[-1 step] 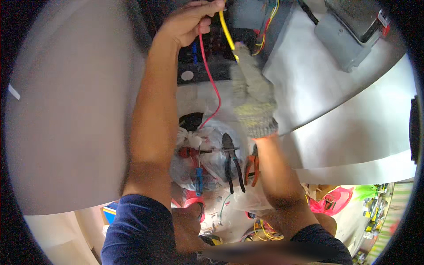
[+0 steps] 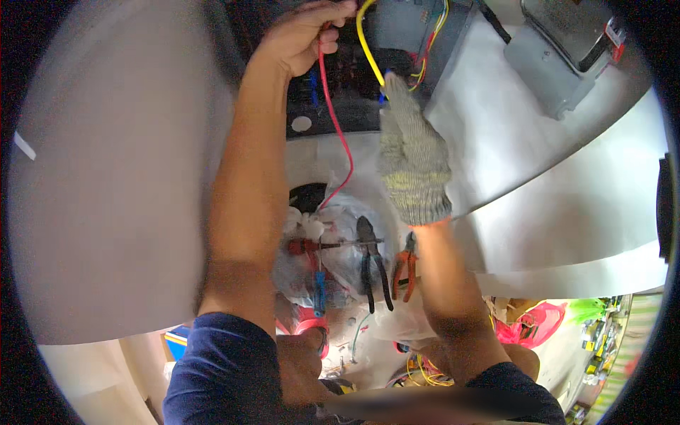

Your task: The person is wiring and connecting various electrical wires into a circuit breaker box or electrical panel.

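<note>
Head view: the upper part is reached by both hands. The left hand [image 2: 304,39], bare, is raised at the top edge with its fingers curled in, and the red wire [image 2: 334,113] is grasped in it. From beneath these fingers the wire is let down in a loose curve, bowed to the right, as far as a crumpled clear plastic bag [image 2: 343,268], where its lower end is lost to sight. The right hand [image 2: 416,152] is covered by a grey knitted glove banded with yellow, its fingers pointed upward. The yellow wire [image 2: 363,41] is arched between the two hands: just to the right of the left fingertips it is cut off by the top edge, and its lower part is met by the gloved fingertips. Whether it is pinched there cannot be told, since the contact is covered by the glove. Thin yellow and red wires [image 2: 432,44] are seen beyond that hand, against a grey panel [image 2: 400,30]. Below, between the forearms, black-handled pliers [image 2: 371,253] and a red-handled screwdriver [image 2: 303,246] are laid crossed over the bag, near a blue-handled screwdriver [image 2: 320,292]. Orange-handled pliers [image 2: 409,258] are placed just beside the right forearm.
</note>
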Demonstrator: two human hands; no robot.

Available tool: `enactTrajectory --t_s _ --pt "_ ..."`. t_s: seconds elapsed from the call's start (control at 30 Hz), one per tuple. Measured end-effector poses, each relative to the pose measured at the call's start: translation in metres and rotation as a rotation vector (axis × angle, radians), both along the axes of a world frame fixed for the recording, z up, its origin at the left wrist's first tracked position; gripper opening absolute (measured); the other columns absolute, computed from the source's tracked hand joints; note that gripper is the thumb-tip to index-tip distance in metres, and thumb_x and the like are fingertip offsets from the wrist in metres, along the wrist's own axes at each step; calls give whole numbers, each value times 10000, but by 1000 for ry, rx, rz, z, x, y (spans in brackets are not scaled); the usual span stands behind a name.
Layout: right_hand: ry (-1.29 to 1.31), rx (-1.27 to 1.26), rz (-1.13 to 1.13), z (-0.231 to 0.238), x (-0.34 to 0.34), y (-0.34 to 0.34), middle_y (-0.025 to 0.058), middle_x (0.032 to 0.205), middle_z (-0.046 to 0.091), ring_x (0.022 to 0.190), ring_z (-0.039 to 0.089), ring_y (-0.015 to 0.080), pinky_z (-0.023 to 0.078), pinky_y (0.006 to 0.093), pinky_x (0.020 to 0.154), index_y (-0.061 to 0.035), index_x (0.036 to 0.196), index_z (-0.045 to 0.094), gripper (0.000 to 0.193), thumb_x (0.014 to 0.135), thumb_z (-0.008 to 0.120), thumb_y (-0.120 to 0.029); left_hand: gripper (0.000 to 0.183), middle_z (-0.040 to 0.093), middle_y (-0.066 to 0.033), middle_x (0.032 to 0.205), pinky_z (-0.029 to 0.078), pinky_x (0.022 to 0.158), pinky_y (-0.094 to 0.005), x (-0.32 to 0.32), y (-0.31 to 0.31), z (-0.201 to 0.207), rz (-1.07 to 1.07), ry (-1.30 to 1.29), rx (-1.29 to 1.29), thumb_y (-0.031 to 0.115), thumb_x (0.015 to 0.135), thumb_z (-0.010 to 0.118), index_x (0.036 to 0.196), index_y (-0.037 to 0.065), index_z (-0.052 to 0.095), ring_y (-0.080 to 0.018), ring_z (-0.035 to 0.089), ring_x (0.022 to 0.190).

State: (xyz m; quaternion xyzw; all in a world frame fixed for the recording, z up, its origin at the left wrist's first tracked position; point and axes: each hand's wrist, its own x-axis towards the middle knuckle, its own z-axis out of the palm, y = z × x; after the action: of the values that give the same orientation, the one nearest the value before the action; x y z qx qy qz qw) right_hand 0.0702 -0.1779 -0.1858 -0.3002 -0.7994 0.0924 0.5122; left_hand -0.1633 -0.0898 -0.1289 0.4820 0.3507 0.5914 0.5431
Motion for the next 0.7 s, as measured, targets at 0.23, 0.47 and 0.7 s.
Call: enactTrajectory --t_s 0.23,0.47,0.7 --pt "-354 -44 -369 -47 8 31 193 948 635 753 608 366 507 431 673 -156 1392 495 603 810 570 -20 128 571 -48 671 477 600 -320 7 21 14 780 196 192 112 801 724 821 18 640 -211 560 608" --pt "-212 265 -243 -26 -45 -18 187 1054 625 923 605 376 492 465 783 -141 1285 571 501 792 613 -62 208 687 -205 867 519 748 -431 4 32 0 1265 848 323 157 767 744 887 1 675 -385 668 863" --pt "4 149 -124 -31 -120 5 222 1109 620 1033 589 418 488 470 877 -59 1255 545 412 858 605 -149 233 692 -198 985 507 824 -392 -17 43 4 1163 930 497 109 806 663 1015 6 670 -331 665 933"
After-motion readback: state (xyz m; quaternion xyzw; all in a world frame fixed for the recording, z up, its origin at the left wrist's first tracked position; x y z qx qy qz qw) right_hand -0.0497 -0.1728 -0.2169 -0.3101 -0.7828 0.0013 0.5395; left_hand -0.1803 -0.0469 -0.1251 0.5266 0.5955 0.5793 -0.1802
